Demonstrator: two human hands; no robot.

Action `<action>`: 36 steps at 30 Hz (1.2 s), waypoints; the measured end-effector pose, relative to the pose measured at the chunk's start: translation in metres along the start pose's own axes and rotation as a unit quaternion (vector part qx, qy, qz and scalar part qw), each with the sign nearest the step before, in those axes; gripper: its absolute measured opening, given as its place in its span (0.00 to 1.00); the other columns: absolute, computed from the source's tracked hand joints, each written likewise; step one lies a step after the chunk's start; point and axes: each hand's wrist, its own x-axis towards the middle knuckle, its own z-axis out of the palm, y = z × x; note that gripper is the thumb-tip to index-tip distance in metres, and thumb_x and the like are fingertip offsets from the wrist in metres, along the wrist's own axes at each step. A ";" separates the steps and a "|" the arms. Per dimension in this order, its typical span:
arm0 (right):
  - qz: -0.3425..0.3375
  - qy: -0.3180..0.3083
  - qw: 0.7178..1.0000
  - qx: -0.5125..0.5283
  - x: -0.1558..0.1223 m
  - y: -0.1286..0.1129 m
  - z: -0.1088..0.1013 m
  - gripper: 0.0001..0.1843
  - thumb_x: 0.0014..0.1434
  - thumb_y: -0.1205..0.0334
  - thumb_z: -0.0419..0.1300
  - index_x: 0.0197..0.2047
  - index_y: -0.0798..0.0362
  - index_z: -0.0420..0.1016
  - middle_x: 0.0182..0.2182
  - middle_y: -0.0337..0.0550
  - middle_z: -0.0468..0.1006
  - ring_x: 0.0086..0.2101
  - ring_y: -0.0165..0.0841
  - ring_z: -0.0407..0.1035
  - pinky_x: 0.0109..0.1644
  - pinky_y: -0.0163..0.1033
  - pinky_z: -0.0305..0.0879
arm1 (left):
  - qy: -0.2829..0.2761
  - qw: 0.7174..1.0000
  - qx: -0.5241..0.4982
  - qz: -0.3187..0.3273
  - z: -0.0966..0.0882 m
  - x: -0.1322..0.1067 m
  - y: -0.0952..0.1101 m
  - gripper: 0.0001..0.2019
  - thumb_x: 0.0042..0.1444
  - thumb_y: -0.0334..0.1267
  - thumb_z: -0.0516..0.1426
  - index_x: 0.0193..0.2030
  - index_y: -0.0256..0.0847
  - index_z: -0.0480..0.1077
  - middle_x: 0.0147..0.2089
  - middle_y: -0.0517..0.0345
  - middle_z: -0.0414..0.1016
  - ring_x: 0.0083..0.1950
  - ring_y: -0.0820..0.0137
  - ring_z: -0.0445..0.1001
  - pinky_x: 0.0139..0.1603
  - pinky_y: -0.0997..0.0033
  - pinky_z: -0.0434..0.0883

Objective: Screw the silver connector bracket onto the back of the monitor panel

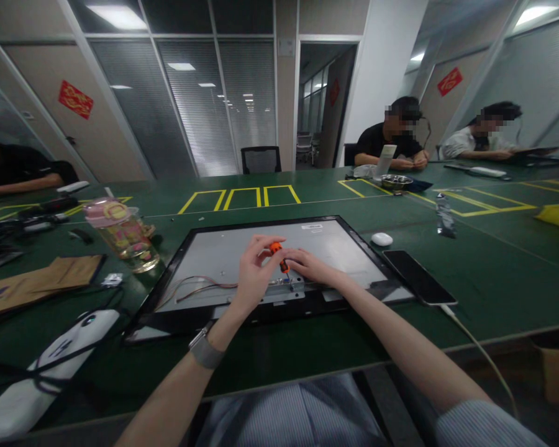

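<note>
A flat display panel with a black frame and grey metal back lies on the green table in front of me. Thin coloured wires run across its lower left. My left hand, with a watch on the wrist, pinches the top of a small orange screwdriver that stands nearly upright over a metal strip at the panel's lower edge. My right hand rests on the panel just right of the screwdriver, its fingers curled against the shaft.
A pink-lidded bottle and brown paper bag stand left. A black phone with a cable and a white earbud case lie right. A white pouch sits near left. Two people sit at the far right, one at the far left.
</note>
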 end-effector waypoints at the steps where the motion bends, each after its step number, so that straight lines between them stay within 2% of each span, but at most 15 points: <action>1: 0.000 0.002 1.000 0.000 0.000 0.000 0.000 0.20 0.67 0.57 0.45 0.57 0.48 0.68 0.60 0.46 0.68 0.61 0.42 0.59 0.66 0.58 0.45 | 0.004 1.000 -0.002 -0.002 0.000 0.000 -0.001 0.09 0.55 0.38 0.60 0.43 0.42 0.76 0.41 0.56 0.70 0.42 0.73 0.71 0.42 0.76 0.72; 5: 0.002 -0.003 1.000 -0.004 -0.001 -0.002 -0.002 0.19 0.67 0.57 0.46 0.57 0.47 0.69 0.62 0.45 0.65 0.62 0.42 0.57 0.66 0.57 0.46 | -0.014 0.997 -0.070 -0.029 0.000 0.000 -0.003 0.13 0.63 0.39 0.51 0.49 0.43 0.73 0.50 0.52 0.71 0.49 0.68 0.72 0.51 0.67 0.71; 7: 0.004 -0.008 1.000 -0.006 -0.001 -0.003 -0.003 0.19 0.67 0.57 0.46 0.56 0.48 0.70 0.63 0.45 0.64 0.62 0.42 0.56 0.66 0.57 0.45 | -0.024 0.995 -0.088 -0.041 -0.001 0.000 -0.004 0.14 0.63 0.40 0.50 0.52 0.42 0.72 0.50 0.51 0.73 0.49 0.67 0.73 0.53 0.63 0.71; 13: 0.009 -0.005 1.000 0.003 -0.001 -0.002 -0.002 0.20 0.67 0.56 0.46 0.58 0.48 0.68 0.61 0.46 0.67 0.62 0.42 0.57 0.67 0.57 0.44 | 0.010 1.000 0.011 -0.005 -0.003 0.003 -0.003 0.11 0.56 0.38 0.59 0.45 0.42 0.75 0.44 0.54 0.70 0.44 0.72 0.72 0.44 0.74 0.72; 17: 0.005 -0.003 1.000 0.008 0.000 0.001 0.000 0.21 0.67 0.56 0.46 0.59 0.49 0.67 0.61 0.46 0.67 0.62 0.42 0.56 0.67 0.57 0.44 | -0.012 1.000 -0.013 -0.022 -0.003 0.003 -0.004 0.13 0.62 0.38 0.53 0.51 0.42 0.72 0.49 0.51 0.71 0.49 0.69 0.72 0.50 0.69 0.72; 19: 0.004 -0.005 1.000 0.006 0.000 0.002 0.000 0.20 0.67 0.56 0.46 0.59 0.48 0.66 0.61 0.46 0.66 0.62 0.42 0.57 0.67 0.56 0.43 | -0.030 0.999 -0.022 -0.022 -0.003 0.002 -0.003 0.14 0.63 0.38 0.51 0.53 0.41 0.69 0.49 0.50 0.72 0.49 0.68 0.73 0.51 0.66 0.72; 22: 0.001 -0.001 1.000 0.002 0.000 0.003 0.001 0.20 0.67 0.56 0.45 0.57 0.48 0.68 0.60 0.46 0.68 0.61 0.41 0.58 0.66 0.57 0.45 | -0.016 0.997 0.058 0.045 -0.003 0.001 -0.001 0.13 0.60 0.37 0.55 0.51 0.42 0.71 0.44 0.53 0.72 0.44 0.70 0.74 0.46 0.69 0.73; 25: -0.006 0.001 1.000 -0.001 0.000 0.003 0.001 0.19 0.67 0.57 0.45 0.56 0.51 0.69 0.59 0.47 0.70 0.60 0.41 0.60 0.66 0.57 0.45 | -0.002 0.983 0.142 0.117 -0.003 0.000 0.002 0.11 0.56 0.36 0.59 0.46 0.43 0.74 0.41 0.55 0.70 0.41 0.72 0.72 0.43 0.71 0.73; 27: -0.006 -0.001 1.000 -0.002 0.000 0.002 0.001 0.19 0.67 0.58 0.45 0.56 0.51 0.69 0.59 0.47 0.69 0.61 0.41 0.59 0.67 0.57 0.44 | -0.040 0.985 0.126 0.109 -0.004 -0.001 0.003 0.13 0.59 0.35 0.56 0.51 0.43 0.72 0.45 0.53 0.69 0.43 0.71 0.72 0.45 0.70 0.73; 30: 0.005 -0.004 1.000 -0.003 0.000 0.001 0.000 0.19 0.67 0.57 0.46 0.57 0.50 0.68 0.60 0.47 0.68 0.61 0.41 0.58 0.67 0.57 0.44 | -0.085 0.992 0.068 0.063 -0.004 0.000 0.002 0.17 0.63 0.35 0.49 0.58 0.44 0.65 0.51 0.49 0.69 0.46 0.71 0.73 0.47 0.69 0.74; 34: 0.008 -0.007 1.000 -0.001 -0.001 -0.003 -0.002 0.19 0.67 0.57 0.45 0.56 0.51 0.68 0.60 0.48 0.67 0.61 0.41 0.58 0.67 0.57 0.43 | -0.033 0.991 0.113 0.063 -0.005 0.001 0.001 0.13 0.59 0.37 0.57 0.50 0.44 0.72 0.42 0.56 0.69 0.41 0.73 0.72 0.41 0.74 0.75; 36: 0.011 -0.006 1.000 0.000 -0.001 -0.004 -0.003 0.20 0.67 0.57 0.45 0.57 0.50 0.68 0.60 0.47 0.67 0.61 0.41 0.58 0.67 0.57 0.43 | -0.027 0.990 0.126 0.061 -0.007 0.002 0.003 0.11 0.58 0.38 0.57 0.48 0.44 0.73 0.42 0.56 0.68 0.41 0.73 0.72 0.40 0.76 0.75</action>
